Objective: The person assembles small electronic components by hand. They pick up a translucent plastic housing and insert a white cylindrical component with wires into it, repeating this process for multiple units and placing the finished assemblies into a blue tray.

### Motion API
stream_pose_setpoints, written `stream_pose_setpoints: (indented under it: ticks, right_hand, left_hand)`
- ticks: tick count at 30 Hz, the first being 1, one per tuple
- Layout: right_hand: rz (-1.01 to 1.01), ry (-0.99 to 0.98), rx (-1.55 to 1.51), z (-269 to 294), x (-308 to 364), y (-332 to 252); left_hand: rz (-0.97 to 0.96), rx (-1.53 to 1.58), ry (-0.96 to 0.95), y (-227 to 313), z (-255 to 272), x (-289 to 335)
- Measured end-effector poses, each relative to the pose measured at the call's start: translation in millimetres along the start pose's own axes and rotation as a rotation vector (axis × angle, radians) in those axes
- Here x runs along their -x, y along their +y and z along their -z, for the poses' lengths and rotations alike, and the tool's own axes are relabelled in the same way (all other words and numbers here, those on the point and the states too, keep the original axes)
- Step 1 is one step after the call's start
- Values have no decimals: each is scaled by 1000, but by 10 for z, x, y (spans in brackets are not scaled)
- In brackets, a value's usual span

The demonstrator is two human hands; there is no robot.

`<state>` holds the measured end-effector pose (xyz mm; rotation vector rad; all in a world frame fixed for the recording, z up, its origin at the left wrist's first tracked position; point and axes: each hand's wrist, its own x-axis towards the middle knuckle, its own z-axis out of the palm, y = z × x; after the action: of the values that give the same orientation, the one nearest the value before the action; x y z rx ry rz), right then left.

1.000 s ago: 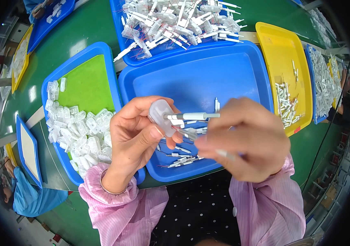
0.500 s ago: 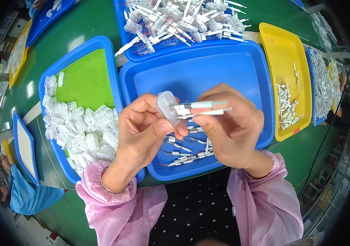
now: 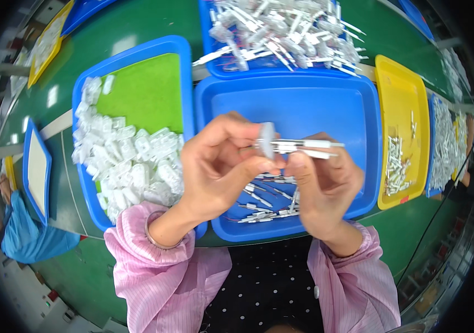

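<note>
A translucent plastic housing (image 3: 266, 140) is pinched between the thumb and fingers of my left hand (image 3: 212, 166), turned almost edge-on. From its right side stick out slim white rod-like parts (image 3: 310, 146) with darker bands. My right hand (image 3: 326, 191) grips these rods, its thumb close to the housing and its other fingers behind them. Both hands are over the middle blue tray (image 3: 287, 97), fingertips nearly meeting. Beneath them lie several thin white-and-metal parts (image 3: 262, 213) on that tray's near side, partly covered by my hands.
To the left, a green-lined blue tray (image 3: 142, 77) holds many clear housings (image 3: 137, 158). Beyond, another blue tray (image 3: 208, 50) is heaped with housings with rods (image 3: 287, 36). A yellow tray (image 3: 406, 91) on the right contains small white parts (image 3: 395, 172). A blue sleeve (image 3: 34, 230) of another person shows far left.
The housing has turned from showing its broad face to nearly edge-on. My right hand has come closer to it along the rods. The whole view has shifted, moving the trays rightward in the picture.
</note>
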<state>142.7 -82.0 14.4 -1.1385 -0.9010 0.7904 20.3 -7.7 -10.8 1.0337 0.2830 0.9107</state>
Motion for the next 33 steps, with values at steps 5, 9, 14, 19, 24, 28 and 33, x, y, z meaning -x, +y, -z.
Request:
stream_pose_setpoints:
  ticks: [5,9,14,19,24,28,33]
  right_hand:
    - [-36,-112,150,108,-77,-58]
    - [-77,-51,345,268,-487,-315]
    - [99,-122,748,162,-1694,-439]
    - [192,5,982,253,-2647,-370]
    - [689,210,1493,210,-2419,-273]
    - [408,-763,1173,60,-1155,-66]
    - [285,-1044,1199,268,-164,191]
  left_hand:
    - [-8,-238,-53,123,103,-65]
    - [-202,-994,245,402,503,-270]
    - [-274,-2188,618,677,1574,-208]
    - [-28,-2169,443,558,1684,-313]
    - [86,-2103,564,585,1615,-308]
    - [-44,-1785,632,689,1344,-195]
    - [-19,-923,409,629,587,-289]
